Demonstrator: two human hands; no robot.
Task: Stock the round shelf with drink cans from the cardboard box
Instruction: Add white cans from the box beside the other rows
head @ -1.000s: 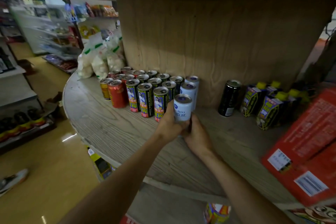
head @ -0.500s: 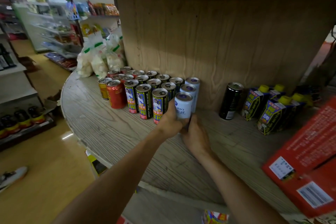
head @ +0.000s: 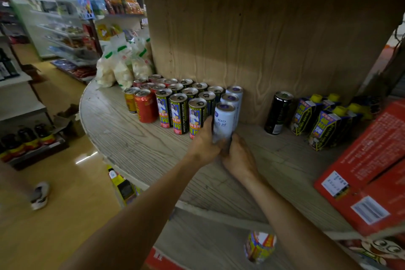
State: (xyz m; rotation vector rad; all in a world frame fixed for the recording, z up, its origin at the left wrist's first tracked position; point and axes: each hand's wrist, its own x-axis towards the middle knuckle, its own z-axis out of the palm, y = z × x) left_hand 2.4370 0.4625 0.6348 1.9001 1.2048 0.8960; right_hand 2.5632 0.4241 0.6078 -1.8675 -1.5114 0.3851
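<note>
A pale blue-white RIO can (head: 224, 121) stands upright on the round wooden shelf (head: 140, 149), at the front of a short column of two more RIO cans (head: 232, 97). My left hand (head: 205, 143) grips its left side and my right hand (head: 238, 156) holds its lower right side. To the left stand rows of black-and-yellow cans (head: 179, 114), then a red can (head: 145, 105) and an orange can (head: 129, 99). The cardboard box is not in view.
A lone black can (head: 277, 113) and yellow-capped cartons (head: 324, 125) stand right of the RIO cans. Red boxes (head: 370, 171) fill the shelf's right end. White snack bags (head: 119, 66) sit at the back left. A wooden core (head: 263, 46) backs the shelf. A shoe (head: 39, 195) is on the floor.
Both hands have kept hold of the front RIO can, which stays at the front of its column. The view has shifted slightly; the hands barely moved.
</note>
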